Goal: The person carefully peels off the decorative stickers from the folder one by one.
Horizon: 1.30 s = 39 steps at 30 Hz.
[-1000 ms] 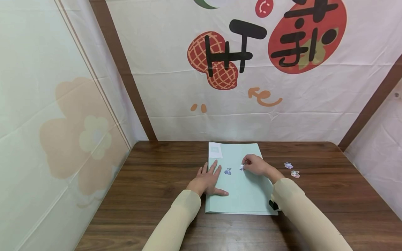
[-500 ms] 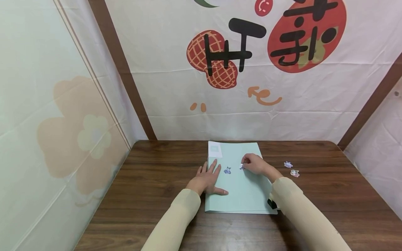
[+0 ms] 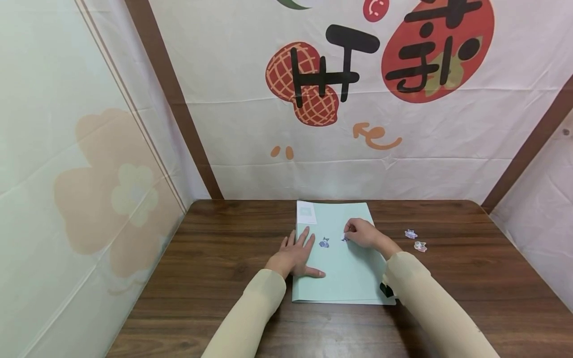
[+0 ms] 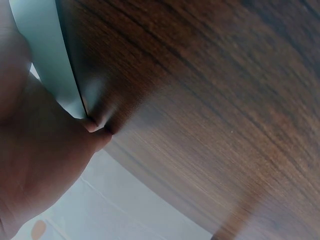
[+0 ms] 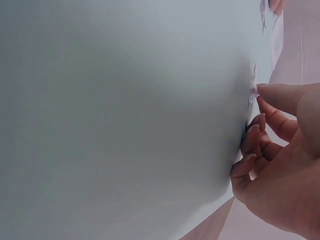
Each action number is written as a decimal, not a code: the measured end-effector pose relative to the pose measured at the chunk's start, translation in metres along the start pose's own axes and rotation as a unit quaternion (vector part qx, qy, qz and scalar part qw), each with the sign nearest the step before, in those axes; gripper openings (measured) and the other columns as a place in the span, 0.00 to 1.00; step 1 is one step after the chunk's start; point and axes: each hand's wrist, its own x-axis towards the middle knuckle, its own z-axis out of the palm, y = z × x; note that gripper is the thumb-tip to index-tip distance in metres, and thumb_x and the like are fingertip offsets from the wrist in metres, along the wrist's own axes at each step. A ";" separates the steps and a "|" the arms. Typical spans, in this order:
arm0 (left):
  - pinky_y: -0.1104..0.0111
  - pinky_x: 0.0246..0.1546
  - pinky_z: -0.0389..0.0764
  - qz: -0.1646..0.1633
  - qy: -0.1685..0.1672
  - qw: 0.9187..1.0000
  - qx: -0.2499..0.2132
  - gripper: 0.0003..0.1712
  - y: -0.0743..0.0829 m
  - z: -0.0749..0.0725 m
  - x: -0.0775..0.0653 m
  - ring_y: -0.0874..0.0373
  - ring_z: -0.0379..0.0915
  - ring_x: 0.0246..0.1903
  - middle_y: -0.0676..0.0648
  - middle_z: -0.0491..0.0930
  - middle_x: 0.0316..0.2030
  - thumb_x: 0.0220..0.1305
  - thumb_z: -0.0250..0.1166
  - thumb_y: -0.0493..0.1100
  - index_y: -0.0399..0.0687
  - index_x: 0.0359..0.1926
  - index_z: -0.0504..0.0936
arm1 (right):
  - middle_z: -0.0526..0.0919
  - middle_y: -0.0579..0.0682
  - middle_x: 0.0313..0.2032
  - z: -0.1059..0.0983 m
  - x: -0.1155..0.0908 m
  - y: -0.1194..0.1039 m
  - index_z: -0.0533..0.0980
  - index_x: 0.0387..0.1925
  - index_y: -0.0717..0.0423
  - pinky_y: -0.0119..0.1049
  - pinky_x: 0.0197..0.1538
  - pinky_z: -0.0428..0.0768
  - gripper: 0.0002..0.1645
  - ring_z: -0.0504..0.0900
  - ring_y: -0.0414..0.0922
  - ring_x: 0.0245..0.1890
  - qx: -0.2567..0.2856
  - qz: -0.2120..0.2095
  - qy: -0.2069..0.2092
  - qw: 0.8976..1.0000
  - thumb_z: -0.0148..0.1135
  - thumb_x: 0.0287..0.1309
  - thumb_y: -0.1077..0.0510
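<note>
A pale green folder point(image 3: 346, 278) lies on the wooden table. My left hand point(image 3: 293, 257) rests on its left edge with fingers spread, some on the cover and some over the tabletop. With thumb and index finger, my right hand point(image 3: 362, 233) pinches a small purple-and-white sticker point(image 5: 253, 91) against the cover; the fingertips partly hide it. The other right fingers curl beside it, close to the cover. Between the two hands, another purple sticker point(image 3: 324, 242) lies flat on the folder.
To the right of the folder, two loose stickers, one purple point(image 3: 410, 234) and one multicoloured point(image 3: 420, 246), lie on the table point(image 3: 224, 253). A white label point(image 3: 306, 213) marks the folder's upper left corner. A printed cloth wall point(image 3: 250, 179) stands behind the table.
Both hands stay almost in place. The right fingertips have come slightly lower over the pinched sticker, so less of it shows. The head view has shifted a little.
</note>
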 end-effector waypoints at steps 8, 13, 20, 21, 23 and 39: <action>0.46 0.77 0.45 0.002 -0.002 1.000 -0.001 0.65 0.001 -0.002 -0.002 0.36 0.32 0.80 0.46 0.35 0.83 0.58 0.63 0.78 0.52 0.83 0.46 | 0.77 0.51 0.34 0.000 -0.002 0.000 0.76 0.40 0.61 0.38 0.40 0.72 0.04 0.73 0.46 0.36 0.022 -0.001 -0.003 1.000 0.58 0.71 0.63; 0.46 0.77 0.45 0.003 0.001 1.000 0.002 0.65 0.002 -0.002 -0.002 0.36 0.32 0.80 0.46 0.35 0.83 0.58 0.63 0.78 0.52 0.83 0.46 | 0.78 0.51 0.35 -0.001 -0.005 0.000 0.76 0.41 0.60 0.39 0.41 0.72 0.04 0.73 0.46 0.37 0.038 0.002 0.002 0.999 0.57 0.72 0.63; 0.46 0.77 0.45 0.002 0.003 1.000 0.000 0.64 0.002 -0.001 -0.001 0.35 0.33 0.80 0.46 0.35 0.83 0.58 0.63 0.78 0.52 0.83 0.46 | 0.79 0.53 0.35 -0.002 -0.009 0.002 0.77 0.41 0.63 0.39 0.40 0.72 0.04 0.73 0.45 0.36 0.073 -0.008 0.008 0.997 0.58 0.71 0.64; 0.46 0.77 0.44 0.002 0.002 1.000 0.001 0.64 0.002 -0.001 -0.001 0.35 0.32 0.80 0.46 0.35 0.83 0.58 0.63 0.78 0.53 0.83 0.46 | 0.79 0.53 0.35 -0.002 -0.009 0.003 0.77 0.41 0.63 0.38 0.39 0.72 0.04 0.72 0.45 0.35 0.077 -0.010 0.008 0.997 0.58 0.71 0.64; 0.46 0.77 0.44 0.000 0.002 1.000 0.000 0.64 0.002 -0.001 -0.001 0.36 0.32 0.80 0.46 0.35 0.83 0.58 0.64 0.78 0.53 0.83 0.47 | 0.79 0.52 0.35 -0.002 -0.009 0.003 0.76 0.41 0.63 0.38 0.38 0.72 0.04 0.72 0.45 0.35 0.083 -0.011 0.007 0.996 0.58 0.71 0.64; 0.46 0.77 0.44 0.004 0.001 1.000 -0.008 0.65 0.001 -0.001 -0.002 0.35 0.32 0.79 0.46 0.35 0.83 0.58 0.64 0.77 0.52 0.83 0.46 | 0.79 0.54 0.38 -0.005 -0.011 0.003 0.77 0.42 0.63 0.39 0.41 0.71 0.06 0.72 0.47 0.37 0.096 0.006 -0.005 0.995 0.57 0.73 0.63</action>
